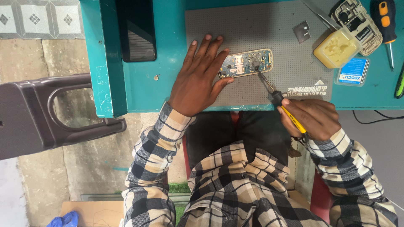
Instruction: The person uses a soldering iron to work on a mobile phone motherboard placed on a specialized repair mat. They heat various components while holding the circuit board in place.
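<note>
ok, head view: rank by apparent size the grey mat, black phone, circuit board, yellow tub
1. grey mat, by far the largest.
2. black phone, cut off by the top edge, so its full size is unsure.
3. circuit board and yellow tub look roughly alike; I would not rank them.

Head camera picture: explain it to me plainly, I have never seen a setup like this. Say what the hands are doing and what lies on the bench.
This single view comes from a camera on the person's head, looking down at their own arms in checked sleeves. No machine is involved. The left hand lies flat on a grey mat, steadying a small circuit board. The right hand holds a soldering iron, its tip on the board. Also on the teal bench: a tub of yellow paste, an opened phone shell, a screwdriver and a dark phone.
</note>
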